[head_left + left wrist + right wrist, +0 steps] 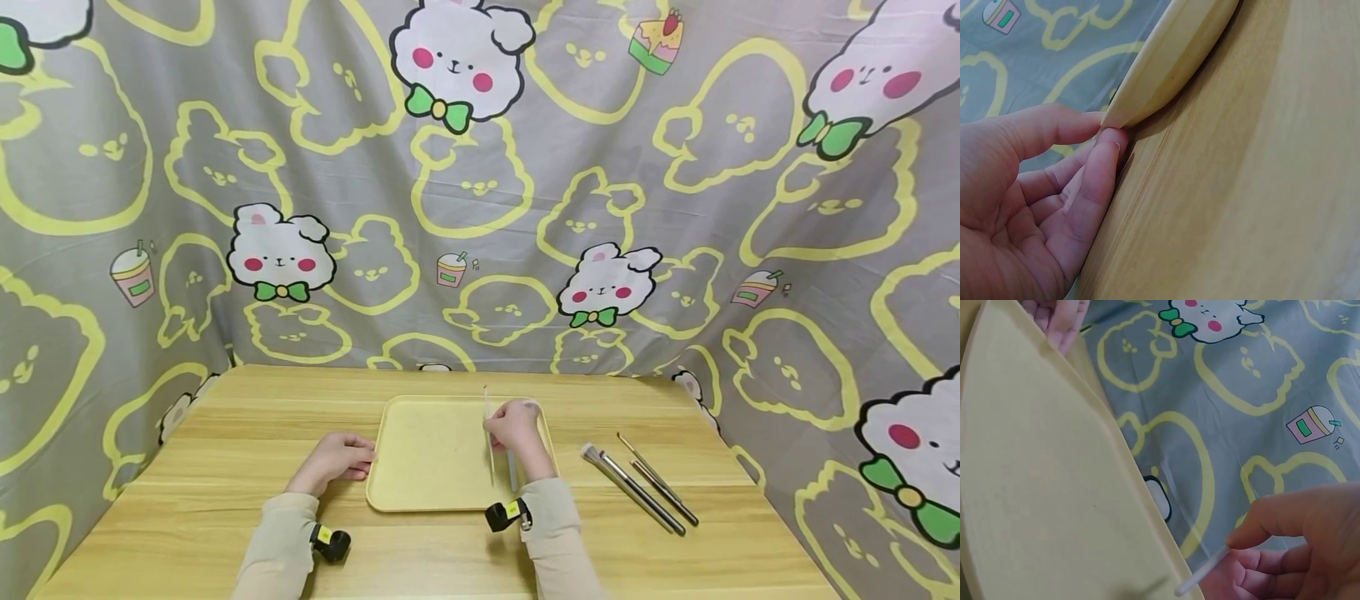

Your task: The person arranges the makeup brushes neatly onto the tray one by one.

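Note:
A pale yellow tray (435, 458) lies on the table. At its left rim is my left hand (341, 458); in the left wrist view its thumb and fingertips (1113, 139) pinch the tray edge (1160, 69). Over the tray's right part, my right hand (516, 427) pinches a thin white stick (492, 467), brownish at its far end. In the right wrist view the stick's rounded near end (1200, 573) points down at the tray rim. A second pale stick (513, 472) shows in the tray, partly hidden by the right hand.
Right of the tray lie several makeup brushes, among them a thick one with a pale head (630, 486) and a thin one (632, 450). The wooden table (285, 408) is enclosed at the back and sides by a grey patterned cloth (517, 192).

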A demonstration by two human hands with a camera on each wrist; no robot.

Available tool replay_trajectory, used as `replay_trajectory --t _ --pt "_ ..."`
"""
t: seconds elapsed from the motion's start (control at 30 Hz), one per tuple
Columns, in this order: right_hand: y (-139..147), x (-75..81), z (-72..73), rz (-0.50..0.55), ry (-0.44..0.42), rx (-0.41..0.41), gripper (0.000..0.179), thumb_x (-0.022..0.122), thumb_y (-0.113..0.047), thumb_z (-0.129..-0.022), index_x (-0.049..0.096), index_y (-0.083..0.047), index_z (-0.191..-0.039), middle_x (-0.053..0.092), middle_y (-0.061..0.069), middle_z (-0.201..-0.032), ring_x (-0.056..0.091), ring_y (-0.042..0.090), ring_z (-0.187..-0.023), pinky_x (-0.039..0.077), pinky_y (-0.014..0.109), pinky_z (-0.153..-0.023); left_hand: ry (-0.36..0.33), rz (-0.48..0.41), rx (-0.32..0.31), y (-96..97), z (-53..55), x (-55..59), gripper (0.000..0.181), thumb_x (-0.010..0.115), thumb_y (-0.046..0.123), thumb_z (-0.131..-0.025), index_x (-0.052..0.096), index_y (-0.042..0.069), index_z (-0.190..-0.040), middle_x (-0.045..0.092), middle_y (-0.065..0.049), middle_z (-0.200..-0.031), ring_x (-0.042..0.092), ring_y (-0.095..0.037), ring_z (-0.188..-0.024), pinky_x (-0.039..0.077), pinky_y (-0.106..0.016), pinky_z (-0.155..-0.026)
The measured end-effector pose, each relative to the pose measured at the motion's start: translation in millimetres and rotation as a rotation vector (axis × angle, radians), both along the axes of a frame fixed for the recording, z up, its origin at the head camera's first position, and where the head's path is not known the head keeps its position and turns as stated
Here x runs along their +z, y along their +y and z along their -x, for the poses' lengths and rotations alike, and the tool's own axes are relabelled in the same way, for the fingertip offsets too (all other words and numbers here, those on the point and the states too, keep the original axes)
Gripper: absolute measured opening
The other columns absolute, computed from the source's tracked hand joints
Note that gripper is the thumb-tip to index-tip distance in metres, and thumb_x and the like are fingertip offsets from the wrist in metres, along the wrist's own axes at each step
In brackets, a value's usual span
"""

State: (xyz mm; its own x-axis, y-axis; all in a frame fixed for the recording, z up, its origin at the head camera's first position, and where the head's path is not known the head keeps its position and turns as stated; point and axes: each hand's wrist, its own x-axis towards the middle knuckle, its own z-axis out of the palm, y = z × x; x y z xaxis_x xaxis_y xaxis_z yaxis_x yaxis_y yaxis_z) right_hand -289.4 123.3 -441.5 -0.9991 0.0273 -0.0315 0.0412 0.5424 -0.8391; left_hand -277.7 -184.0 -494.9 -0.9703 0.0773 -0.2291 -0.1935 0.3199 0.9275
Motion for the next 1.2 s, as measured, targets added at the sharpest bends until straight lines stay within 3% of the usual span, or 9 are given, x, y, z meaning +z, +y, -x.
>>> replay_trajectory --t 0.2,0.5,0.87,1.0,1.2 --pt "-3 -5.2 -1.7 0.000 -0.005 0.004 0.008 0.062 -0.002 -0.082 0.060 0.002 -0.075 0.065 0.011 -0.061 0.061 0.013 -0.048 0.058 0.027 -0.049 -0.002 0.005 0.004 0.7 -1.1 0.9 0.027 0.067 0.005 -0.087 0.063 -0.011 -0.107 0.068 -0.006 -0.078 0.064 -0.011 -0.065 0.057 -0.023 -0.060" --pt "4 -9.8 -5.3 -0.006 -0.051 -0.027 0.010 0.062 0.000 -0.080 0.062 0.002 -0.070 0.061 0.008 -0.058 0.059 0.014 -0.048 0.058 0.027 -0.049 -0.013 0.010 0.014 3.7 -3.0 3.1 0.025 0.067 0.004 -0.086 0.063 -0.011 -0.105 0.067 -0.007 -0.077 0.063 -0.012 -0.065 0.057 -0.022 -0.059" --pt "1 -9.8 -4.9 -0.158 -0.062 -0.016 0.017 0.064 -0.002 -0.081 0.064 0.003 -0.064 0.057 0.003 -0.046 0.054 0.011 -0.038 0.050 0.022 -0.040 -0.005 0.003 0.005 5.5 -1.1 3.8 0.026 0.066 0.004 -0.087 0.063 -0.011 -0.107 0.067 -0.007 -0.077 0.063 -0.011 -0.064 0.057 -0.022 -0.060" --pt "-3 -11.5 -6.2 -0.216 -0.041 -0.023 0.017 0.063 -0.001 -0.078 0.061 0.001 -0.062 0.053 0.002 -0.042 0.047 0.008 -0.033 0.043 0.018 -0.035 -0.005 0.009 0.007 4.4 -1.8 3.3 0.026 0.067 0.004 -0.087 0.063 -0.011 -0.107 0.067 -0.008 -0.078 0.063 -0.012 -0.065 0.057 -0.023 -0.060" --pt "-9 -11.9 -10.8 -0.273 0.022 -0.053 0.009 0.063 0.001 -0.075 0.057 -0.001 -0.070 0.054 0.005 -0.047 0.042 0.008 -0.030 0.035 0.017 -0.032 -0.001 0.023 0.013 3.7 -2.7 4.5 0.027 0.068 0.005 -0.087 0.063 -0.011 -0.107 0.067 -0.009 -0.079 0.064 -0.012 -0.066 0.058 -0.024 -0.060"
